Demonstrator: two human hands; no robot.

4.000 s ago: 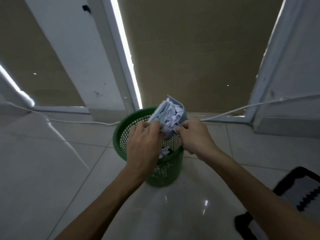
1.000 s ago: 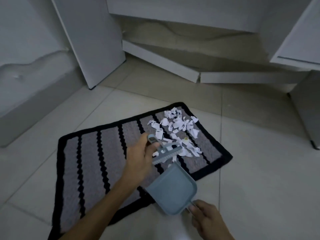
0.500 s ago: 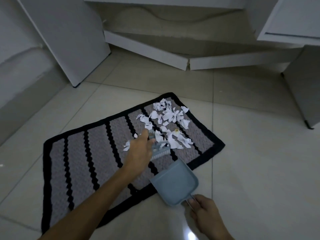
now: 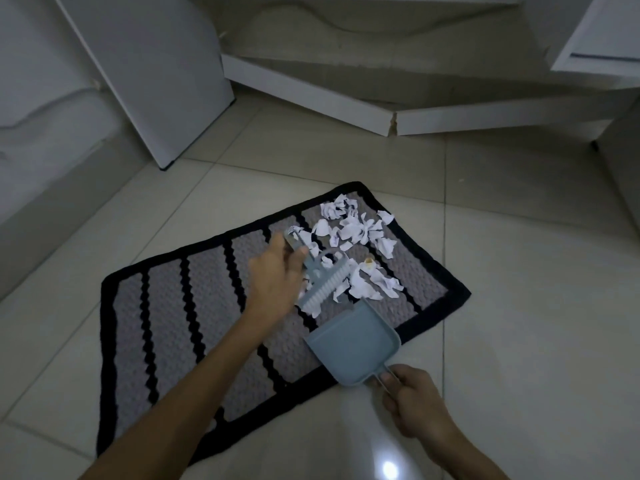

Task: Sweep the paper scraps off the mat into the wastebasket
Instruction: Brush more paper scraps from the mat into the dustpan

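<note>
Since half a second ago our brush [image 4: 320, 284] has swung further right, bristles now against the near scraps. Mat [image 4: 194, 327] lies flat on the tiles, long axis running near-left to far-right. Paper scraps [image 4: 353, 233] crowd its far right end. Dustpan [image 4: 353, 348] rests on the mat's edge, mouth toward the scraps. Left hand [image 4: 273, 282] grips the brush handle; right hand [image 4: 412, 400] clamps the dustpan handle.

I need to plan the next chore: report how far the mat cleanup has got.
Done: nothing visible; the dustpan looks empty. In hand: the left hand holds the brush among the paper scraps; the right hand holds the dustpan's handle, its lip on the mat. Left: sweeping the scraps in, then emptying; no wastebasket in view.
</note>
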